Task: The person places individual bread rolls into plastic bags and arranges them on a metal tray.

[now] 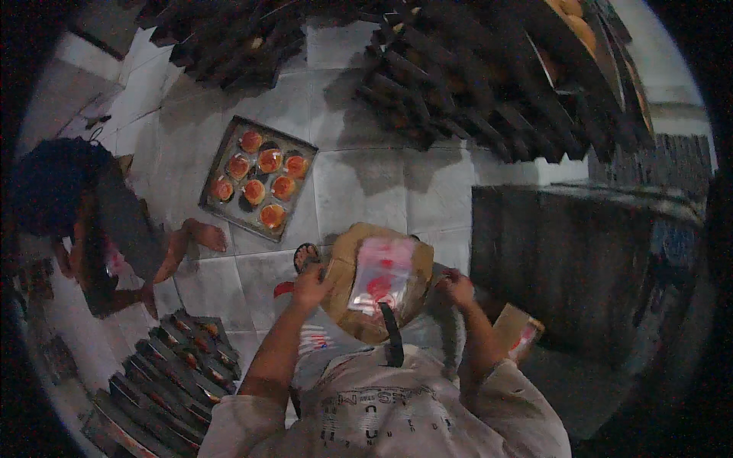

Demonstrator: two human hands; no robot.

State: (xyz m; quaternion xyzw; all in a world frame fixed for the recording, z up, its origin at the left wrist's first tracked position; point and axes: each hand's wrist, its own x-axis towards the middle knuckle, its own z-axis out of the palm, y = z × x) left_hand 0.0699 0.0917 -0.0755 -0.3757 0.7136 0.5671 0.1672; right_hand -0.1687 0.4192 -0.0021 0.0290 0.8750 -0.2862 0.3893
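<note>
A round, brown, papery or cardboard-like thing [340, 299] rests over my lap; its exact kind is too dim to tell. On top lies a stack of clear plastic bags [382, 275] with pink and red print. My left hand [309, 288] has its fingers closed at the left edge of the brown thing. Beside the opposite edge is my right hand [458, 289], its fingers curled together; whatever they may hold is too dark to make out. A dark strap [392, 336] hangs in front of my shirt.
On the tiled floor ahead sits a metal tray [289, 222] with several round buns. Tall racks of dark trays [489, 76] stand beyond, with more stacked trays [172, 359] at lower left. A person [114, 221] crouches at left. A cardboard box [515, 332] and dark cabinet [550, 263] are at right.
</note>
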